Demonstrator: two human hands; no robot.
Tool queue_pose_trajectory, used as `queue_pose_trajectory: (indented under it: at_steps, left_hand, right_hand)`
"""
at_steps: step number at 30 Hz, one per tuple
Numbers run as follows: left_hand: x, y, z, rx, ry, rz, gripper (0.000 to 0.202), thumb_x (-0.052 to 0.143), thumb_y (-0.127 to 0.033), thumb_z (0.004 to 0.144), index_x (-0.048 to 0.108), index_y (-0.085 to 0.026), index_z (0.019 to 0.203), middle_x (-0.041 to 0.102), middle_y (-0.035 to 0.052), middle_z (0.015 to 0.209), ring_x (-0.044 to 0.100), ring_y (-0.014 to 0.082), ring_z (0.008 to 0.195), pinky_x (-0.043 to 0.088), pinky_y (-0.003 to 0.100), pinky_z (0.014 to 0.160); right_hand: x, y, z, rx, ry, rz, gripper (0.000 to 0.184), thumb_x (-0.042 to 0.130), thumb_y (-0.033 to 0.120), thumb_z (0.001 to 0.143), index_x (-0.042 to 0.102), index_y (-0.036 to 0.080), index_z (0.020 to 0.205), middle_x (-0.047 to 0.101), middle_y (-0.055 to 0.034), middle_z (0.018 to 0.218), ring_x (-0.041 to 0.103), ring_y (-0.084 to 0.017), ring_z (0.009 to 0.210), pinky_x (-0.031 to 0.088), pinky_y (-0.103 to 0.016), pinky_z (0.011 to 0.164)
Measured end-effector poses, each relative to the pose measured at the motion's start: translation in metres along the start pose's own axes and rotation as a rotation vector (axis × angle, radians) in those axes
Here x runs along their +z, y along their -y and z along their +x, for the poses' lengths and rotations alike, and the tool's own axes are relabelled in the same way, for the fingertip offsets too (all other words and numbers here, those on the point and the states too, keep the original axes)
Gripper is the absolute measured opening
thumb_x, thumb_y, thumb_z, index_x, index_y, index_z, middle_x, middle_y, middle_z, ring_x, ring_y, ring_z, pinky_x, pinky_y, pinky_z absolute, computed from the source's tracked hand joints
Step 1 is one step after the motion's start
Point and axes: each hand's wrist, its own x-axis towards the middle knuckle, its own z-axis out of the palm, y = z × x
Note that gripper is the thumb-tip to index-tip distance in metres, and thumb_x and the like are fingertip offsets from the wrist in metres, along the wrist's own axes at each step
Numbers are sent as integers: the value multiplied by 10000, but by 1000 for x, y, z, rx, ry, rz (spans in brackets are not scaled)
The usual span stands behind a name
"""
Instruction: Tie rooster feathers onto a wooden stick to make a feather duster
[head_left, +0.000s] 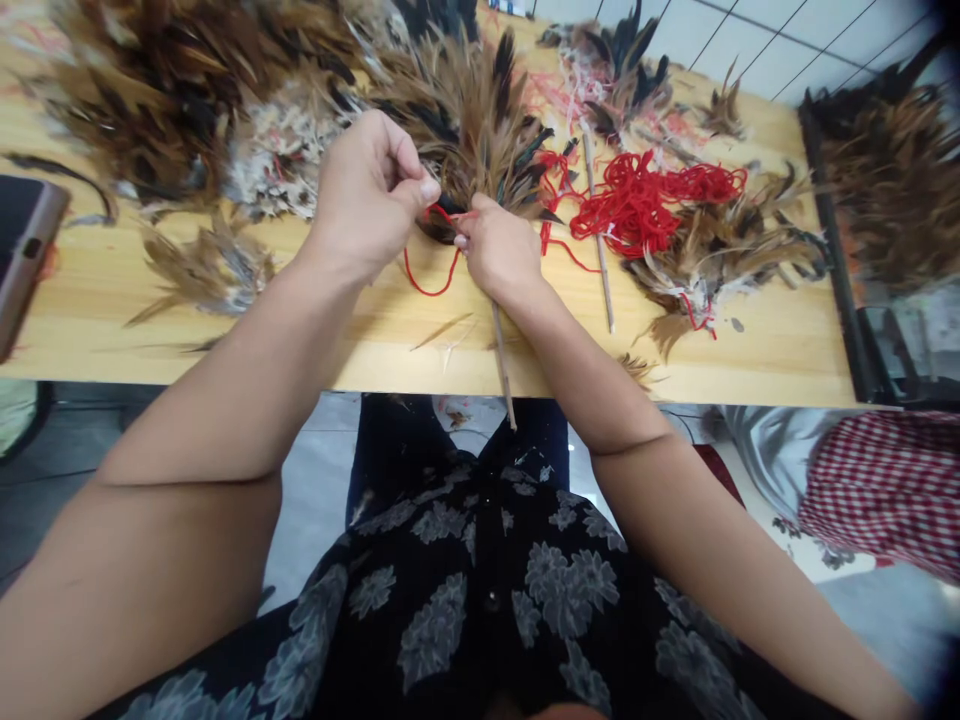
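Observation:
My left hand (364, 200) is closed in a pinch on a strand of red yarn (429, 294), which runs across to my right hand and droops in a loop over the table. My right hand (504, 248) is wrapped round the base of a feather duster (476, 110), where brown and black feathers meet a thin stick (504, 365). The stick's lower end juts past the table's front edge. My fingers hide the spot where yarn and feathers join. To the right lies a tangled heap of red yarn (637, 210), with a second stick (606, 285) beside it.
A large pile of brown feathers (150, 90) covers the back left of the wooden table (360, 350). Feather bunches (217, 262) lie about. A phone (26, 250) rests at the left edge. At the right, a dark-rimmed container (829, 230) stands beside more feathers.

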Motion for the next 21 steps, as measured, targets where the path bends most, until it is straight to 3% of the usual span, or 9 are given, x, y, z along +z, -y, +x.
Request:
queue_pose_trajectory:
  at_steps: [3, 5, 9, 12, 14, 16, 18, 21]
  left_hand:
    - [-10, -6, 1, 0, 41, 48, 517, 719, 249, 786, 543, -235, 833, 623, -45, 755, 521, 132, 684, 381, 292, 706]
    - [-20, -8, 2, 0, 108, 139, 387, 781, 141, 901, 607, -205, 905, 610, -53, 754, 519, 118, 681, 416, 278, 765]
    - [-39, -14, 1, 16, 274, 530, 88, 789, -78, 1040, 741, -97, 969, 616, -55, 787, 565, 104, 778, 503, 368, 1057]
    - [-41, -21, -4, 58, 327, 767, 130, 796, -161, 1075, 805, -70, 982, 715, 20, 960, 663, 208, 1075, 425, 472, 1265]
    - [-36, -26, -9, 120, 276, 814, 205, 808, -229, 1097, 795, -101, 937, 755, 83, 1071, 659, 272, 1219, 372, 487, 1332]
    - [-27, -28, -14, 138, 252, 803, 351, 807, -298, 1109, 712, -155, 802, 721, 91, 968, 663, 280, 1140, 419, 450, 1279]
    - [-16, -26, -17, 87, 286, 767, 493, 823, -346, 1090, 591, -210, 678, 584, 52, 745, 658, 286, 1003, 486, 408, 1131]
    - [2, -16, -17, 13, 339, 732, 566, 864, -385, 1023, 506, -255, 604, 449, 44, 596, 709, 361, 1004, 505, 411, 996]
  right_hand:
    - [-5, 1, -5, -8, 1, 17, 277, 587, 234, 1142, 856, 216, 1204, 780, -126, 1409, 791, -303, 1232, 600, -395, 1015]
    - [-11, 2, -10, 0, -41, 56, 251, 637, 236, 1125, 838, 223, 1274, 767, -126, 1445, 782, -303, 1258, 614, -402, 1051]
    - [-32, -6, -21, 68, -199, 140, 319, 705, 237, 1104, 794, 203, 1409, 774, -144, 1409, 763, -310, 1300, 611, -428, 1134]
    - [-47, -23, -29, 117, -224, 188, 195, 669, 271, 1130, 828, 164, 1166, 800, -122, 1147, 770, -292, 1179, 596, -439, 1130]
    - [-51, -37, -32, 115, -197, 236, 269, 663, 321, 1138, 798, 156, 974, 752, -81, 939, 748, -248, 1018, 591, -418, 1070]
    - [-49, -49, -32, 115, -157, 291, 339, 689, 353, 1127, 762, 154, 862, 669, -42, 789, 687, -200, 875, 575, -377, 983]
    - [-40, -56, -29, 131, -84, 364, 370, 703, 370, 1123, 761, 149, 833, 605, -18, 705, 618, -163, 771, 544, -336, 884]
    - [-25, -56, -22, 180, 37, 464, 377, 702, 391, 1130, 797, 137, 868, 588, -8, 671, 546, -138, 690, 485, -304, 769]
